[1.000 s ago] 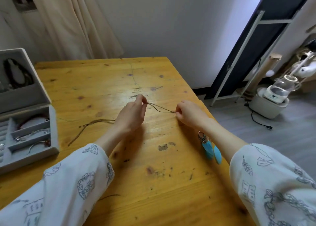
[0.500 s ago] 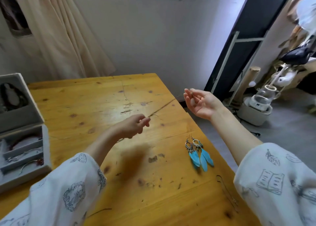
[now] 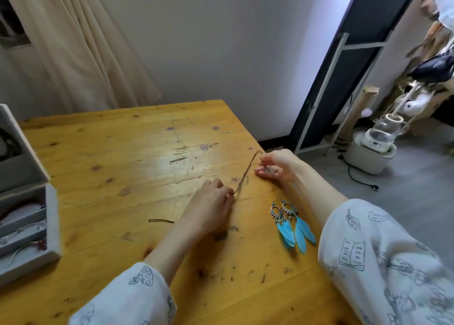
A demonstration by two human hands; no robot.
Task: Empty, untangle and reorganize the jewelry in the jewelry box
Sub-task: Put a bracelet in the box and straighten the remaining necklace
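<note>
A thin brown cord necklace [image 3: 247, 175] is stretched between the two hands at the centre of the frame, above the wooden counter [image 3: 127, 157]. One end is pinched in the curled fingers of the left hand [image 3: 211, 204], the other is gripped by thumb and fingers of the right hand [image 3: 276, 166] near the counter's right edge. A pair of blue feather earrings [image 3: 292, 224] is laid on the counter below the right hand. A short dark cord piece [image 3: 161, 221] is seen left of the left wrist. The open grey jewelry box [image 3: 52, 221] is placed at the left edge, with pieces in its compartments.
</note>
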